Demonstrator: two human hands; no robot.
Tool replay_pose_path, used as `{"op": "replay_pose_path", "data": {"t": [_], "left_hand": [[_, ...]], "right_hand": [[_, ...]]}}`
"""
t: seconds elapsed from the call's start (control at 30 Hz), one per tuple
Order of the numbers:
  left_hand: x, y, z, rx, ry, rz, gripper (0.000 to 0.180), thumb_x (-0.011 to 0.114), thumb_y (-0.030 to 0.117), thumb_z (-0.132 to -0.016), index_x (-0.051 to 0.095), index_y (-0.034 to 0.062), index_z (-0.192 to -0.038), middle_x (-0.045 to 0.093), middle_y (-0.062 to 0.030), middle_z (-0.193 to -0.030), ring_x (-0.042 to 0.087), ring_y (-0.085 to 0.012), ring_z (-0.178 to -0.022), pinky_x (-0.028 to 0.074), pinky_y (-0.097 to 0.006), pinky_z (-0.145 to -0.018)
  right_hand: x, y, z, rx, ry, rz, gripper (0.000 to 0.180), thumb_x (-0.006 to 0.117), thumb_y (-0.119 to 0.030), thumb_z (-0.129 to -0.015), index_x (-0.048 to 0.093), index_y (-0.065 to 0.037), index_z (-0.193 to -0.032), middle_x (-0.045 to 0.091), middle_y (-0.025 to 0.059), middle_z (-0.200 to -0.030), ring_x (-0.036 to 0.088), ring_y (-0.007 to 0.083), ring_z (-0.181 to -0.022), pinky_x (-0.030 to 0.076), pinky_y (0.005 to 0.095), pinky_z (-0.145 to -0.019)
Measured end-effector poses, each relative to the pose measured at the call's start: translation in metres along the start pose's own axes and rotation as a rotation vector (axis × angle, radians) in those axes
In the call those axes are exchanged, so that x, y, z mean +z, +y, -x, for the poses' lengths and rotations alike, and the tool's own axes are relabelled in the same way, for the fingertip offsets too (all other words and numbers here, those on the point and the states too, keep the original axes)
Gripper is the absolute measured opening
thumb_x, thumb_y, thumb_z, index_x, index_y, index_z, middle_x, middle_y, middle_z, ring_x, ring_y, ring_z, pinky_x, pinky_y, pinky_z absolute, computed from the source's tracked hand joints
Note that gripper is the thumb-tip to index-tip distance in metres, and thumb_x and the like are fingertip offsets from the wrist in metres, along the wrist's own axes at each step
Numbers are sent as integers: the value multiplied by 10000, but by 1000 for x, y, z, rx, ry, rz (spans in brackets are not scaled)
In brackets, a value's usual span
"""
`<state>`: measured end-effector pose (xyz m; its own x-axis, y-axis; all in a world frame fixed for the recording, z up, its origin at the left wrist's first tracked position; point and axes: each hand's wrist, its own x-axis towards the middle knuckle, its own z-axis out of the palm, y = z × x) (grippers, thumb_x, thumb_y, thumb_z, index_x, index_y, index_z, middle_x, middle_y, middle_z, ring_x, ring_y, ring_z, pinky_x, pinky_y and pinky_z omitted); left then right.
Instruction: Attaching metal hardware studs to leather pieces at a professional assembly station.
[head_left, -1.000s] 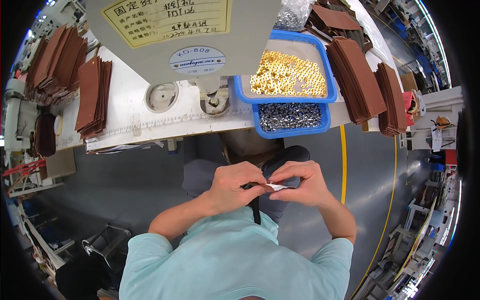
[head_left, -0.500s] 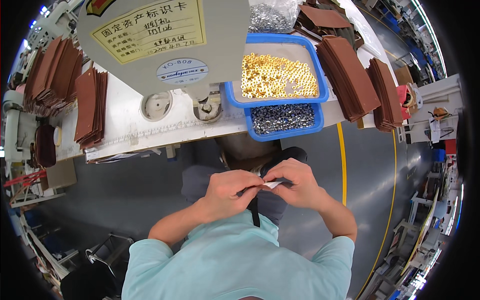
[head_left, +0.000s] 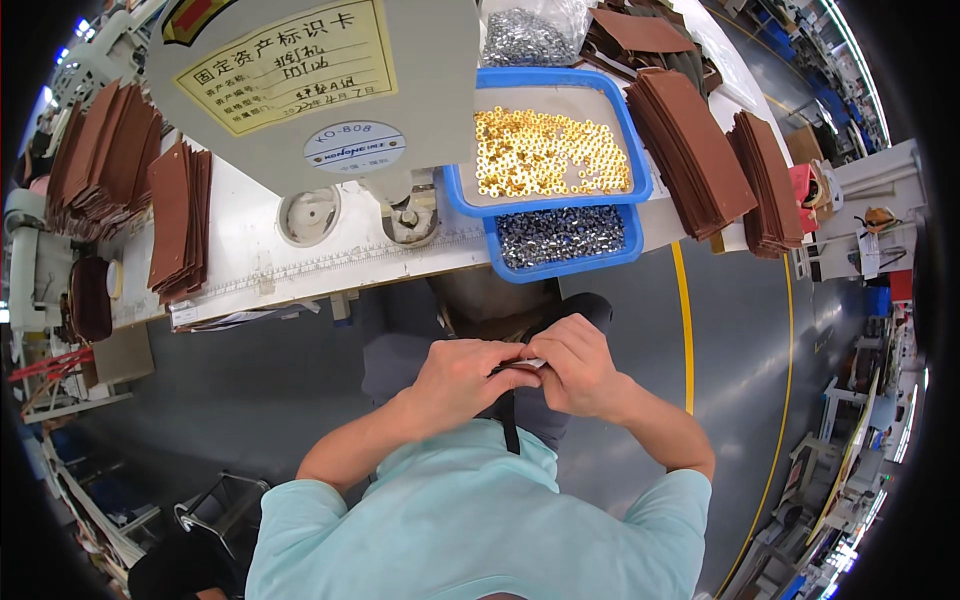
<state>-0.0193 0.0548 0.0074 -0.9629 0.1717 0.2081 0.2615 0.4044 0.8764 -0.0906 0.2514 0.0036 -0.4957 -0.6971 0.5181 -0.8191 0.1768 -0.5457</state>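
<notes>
Above my lap, in front of my belly, both hands meet at a small thin piece (head_left: 520, 366), whitish on one side; most of it is hidden by fingers. My left hand (head_left: 458, 378) pinches it from the left, thumb below and fingers above. From the right, my right hand (head_left: 576, 366) closes on the other end, its fingertips against the left hand's. Whether the piece is leather or something else does not show clearly. Past my hands, the white worktable (head_left: 265, 270) carries a grey machine head (head_left: 425, 130) bearing a yellow label.
A blue tray (head_left: 640, 150) of gold ring-shaped parts (head_left: 550, 150) overlaps another blue tray (head_left: 636, 245) of silver parts (head_left: 565, 235). Brown flat panels are stacked at right (head_left: 695, 155) and left (head_left: 180, 220). A bag of silver parts (head_left: 528, 38) lies behind the trays.
My hands have drawn closer together, and the right hand has turned inward over the piece. Less of its white side shows. The view has shifted slightly.
</notes>
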Motion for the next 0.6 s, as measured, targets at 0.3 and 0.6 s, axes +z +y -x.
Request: {"op": "replay_pose_path", "data": {"t": [0.3, 0.6], "left_hand": [[-8, -18, -6, -27, -81, 63, 345, 834, 261, -812, 738, 44, -1063, 749, -92, -874, 719, -259, -758, 572, -335, -676], [-25, 3, -4, -195, -102, -112, 357, 695, 14, -885, 679, 38, -1240, 719, -131, -1042, 731, -273, -861, 579, -339, -768]], "right_hand": [[-7, 9, -5, 37, -110, -55, 296, 825, -75, -695, 693, -36, -957, 693, 77, -896, 662, 280, -781, 502, 372, -676], [-72, 135, -96, 588, -19, 275, 153, 789, -108, -816, 780, -11, -934, 756, 150, -853, 731, 230, -751, 569, 348, -713]]}}
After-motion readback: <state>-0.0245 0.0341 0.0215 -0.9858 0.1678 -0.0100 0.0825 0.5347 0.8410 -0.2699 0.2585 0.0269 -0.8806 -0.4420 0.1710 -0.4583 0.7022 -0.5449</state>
